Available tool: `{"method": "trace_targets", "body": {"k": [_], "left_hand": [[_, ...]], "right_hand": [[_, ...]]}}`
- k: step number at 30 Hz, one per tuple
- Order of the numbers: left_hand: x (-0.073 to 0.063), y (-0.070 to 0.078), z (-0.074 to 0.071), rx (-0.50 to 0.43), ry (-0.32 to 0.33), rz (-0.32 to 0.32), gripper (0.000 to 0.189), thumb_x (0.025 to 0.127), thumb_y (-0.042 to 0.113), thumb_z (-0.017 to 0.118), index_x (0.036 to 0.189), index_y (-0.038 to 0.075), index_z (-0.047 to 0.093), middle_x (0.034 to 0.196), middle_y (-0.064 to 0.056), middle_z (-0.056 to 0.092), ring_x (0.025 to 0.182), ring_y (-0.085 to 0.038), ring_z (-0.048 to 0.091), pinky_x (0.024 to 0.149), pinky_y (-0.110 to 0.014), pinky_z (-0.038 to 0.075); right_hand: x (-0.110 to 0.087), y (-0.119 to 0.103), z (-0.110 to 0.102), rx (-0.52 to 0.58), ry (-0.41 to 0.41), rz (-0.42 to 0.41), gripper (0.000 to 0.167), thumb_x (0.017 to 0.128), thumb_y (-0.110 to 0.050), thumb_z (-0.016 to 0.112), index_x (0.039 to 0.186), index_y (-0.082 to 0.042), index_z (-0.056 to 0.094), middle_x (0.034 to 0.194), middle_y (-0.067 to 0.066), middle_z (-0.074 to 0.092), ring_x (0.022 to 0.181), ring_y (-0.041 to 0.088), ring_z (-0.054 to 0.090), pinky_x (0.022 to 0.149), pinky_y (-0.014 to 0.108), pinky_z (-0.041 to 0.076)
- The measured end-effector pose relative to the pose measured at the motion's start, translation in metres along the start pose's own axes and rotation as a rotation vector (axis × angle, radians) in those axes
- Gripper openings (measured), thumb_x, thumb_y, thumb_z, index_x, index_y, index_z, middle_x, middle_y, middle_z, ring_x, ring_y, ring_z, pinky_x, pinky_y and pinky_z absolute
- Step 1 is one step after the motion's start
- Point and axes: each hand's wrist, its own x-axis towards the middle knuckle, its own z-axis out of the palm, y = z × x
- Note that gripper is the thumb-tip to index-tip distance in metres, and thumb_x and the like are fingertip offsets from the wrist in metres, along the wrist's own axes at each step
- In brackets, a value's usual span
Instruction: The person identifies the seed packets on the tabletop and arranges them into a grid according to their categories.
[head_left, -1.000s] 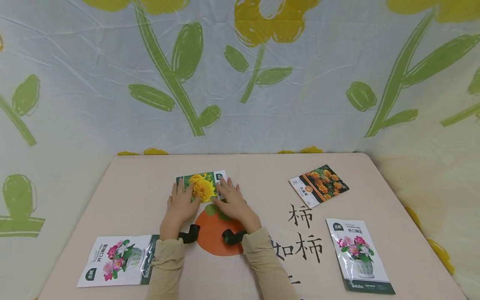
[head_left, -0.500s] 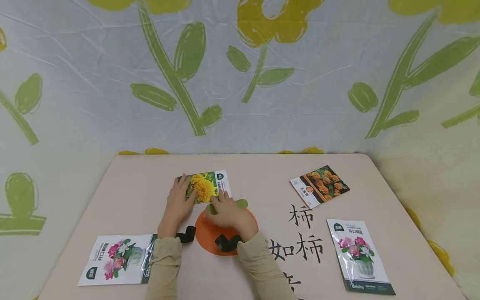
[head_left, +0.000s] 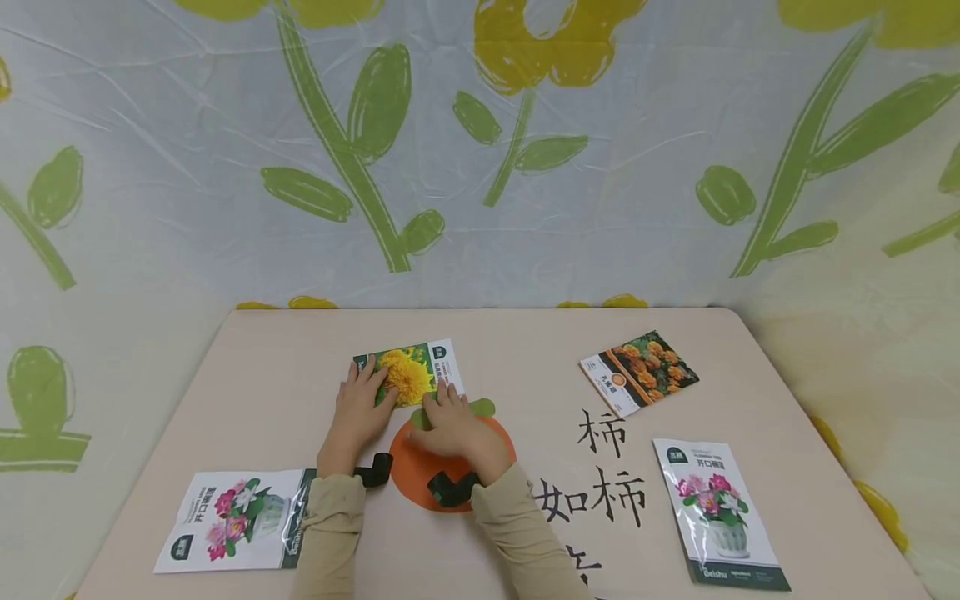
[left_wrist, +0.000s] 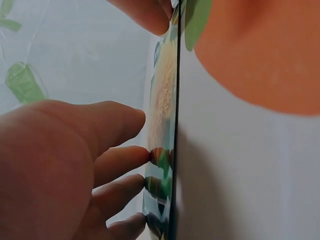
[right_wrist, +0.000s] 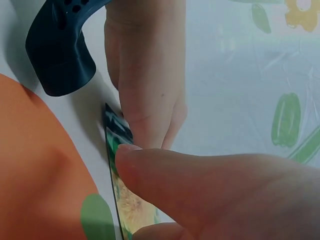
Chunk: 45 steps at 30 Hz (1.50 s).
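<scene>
A seed packet with a yellow flower (head_left: 408,379) lies flat near the table's back left. My left hand (head_left: 357,417) rests its fingertips on the packet's left end, fingers spread and fairly straight. In the left wrist view those fingertips touch the glossy face of the packet (left_wrist: 162,95). My right hand (head_left: 454,429) lies over the printed orange persimmon (head_left: 408,467), its fingertips at the packet's lower right edge. From the right wrist, its thumb appears close beside the packet (right_wrist: 132,207); exact contact there is unclear.
An orange-flower packet (head_left: 641,372) lies at the back right. White packets with pink flowers lie at the front right (head_left: 720,512) and front left (head_left: 232,521), the latter partly under the left sleeve (head_left: 330,529). Black lettering (head_left: 588,496) is printed on the tabletop.
My right hand has drawn back toward me from the packet's right end to its near edge. The left hand has shifted slightly and stays on the packet. The packet lies nearly where it was.
</scene>
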Motion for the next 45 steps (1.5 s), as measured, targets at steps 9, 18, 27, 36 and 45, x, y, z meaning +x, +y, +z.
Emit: {"method": "trace_targets", "body": {"k": [9, 18, 27, 36, 45], "left_hand": [[-0.003, 0.008, -0.003, 0.008, 0.012, -0.011, 0.052, 0.103, 0.028, 0.051, 0.146, -0.001, 0.046, 0.160, -0.021, 0.025, 0.147, -0.048, 0.008, 0.115, -0.067, 0.010], [-0.004, 0.019, -0.002, 0.068, 0.015, -0.001, 0.050, 0.102, 0.030, 0.053, 0.141, -0.002, 0.053, 0.156, -0.026, 0.030, 0.143, -0.055, 0.016, 0.111, -0.071, 0.016], [-0.008, 0.030, -0.003, 0.103, -0.002, -0.026, 0.049, 0.101, 0.031, 0.055, 0.138, 0.001, 0.056, 0.153, -0.027, 0.037, 0.140, -0.056, 0.024, 0.110, -0.070, 0.023], [-0.012, 0.041, -0.007, 0.123, -0.010, -0.036, 0.048, 0.100, 0.033, 0.057, 0.137, 0.002, 0.058, 0.151, -0.026, 0.040, 0.134, -0.056, 0.031, 0.107, -0.069, 0.028], [-0.011, 0.040, -0.009, 0.096, 0.050, -0.022, 0.048, 0.101, 0.032, 0.055, 0.136, 0.000, 0.056, 0.148, -0.026, 0.044, 0.136, -0.053, 0.032, 0.108, -0.069, 0.026]], "right_hand": [[0.003, 0.006, -0.001, 0.006, 0.016, 0.008, 0.072, 0.099, -0.043, 0.053, 0.153, 0.001, 0.031, 0.163, 0.024, 0.009, 0.150, 0.039, 0.005, 0.121, 0.050, 0.008], [0.008, 0.018, 0.000, 0.037, 0.069, 0.003, 0.076, 0.099, -0.044, 0.053, 0.154, 0.002, 0.027, 0.163, 0.022, 0.009, 0.151, 0.039, 0.003, 0.121, 0.051, 0.004], [0.013, 0.032, -0.002, 0.068, 0.164, -0.047, 0.077, 0.100, -0.042, 0.055, 0.152, 0.006, 0.028, 0.162, 0.025, 0.014, 0.150, 0.041, 0.006, 0.120, 0.056, 0.005], [0.020, 0.046, 0.001, 0.107, 0.225, -0.093, 0.072, 0.100, -0.035, 0.055, 0.153, 0.005, 0.028, 0.162, 0.022, 0.015, 0.151, 0.038, 0.005, 0.120, 0.056, 0.002], [0.004, 0.029, -0.012, 0.072, 0.184, -0.145, 0.068, 0.101, -0.034, 0.054, 0.152, 0.004, 0.032, 0.161, 0.024, 0.019, 0.150, 0.038, 0.011, 0.120, 0.057, 0.004]]}}
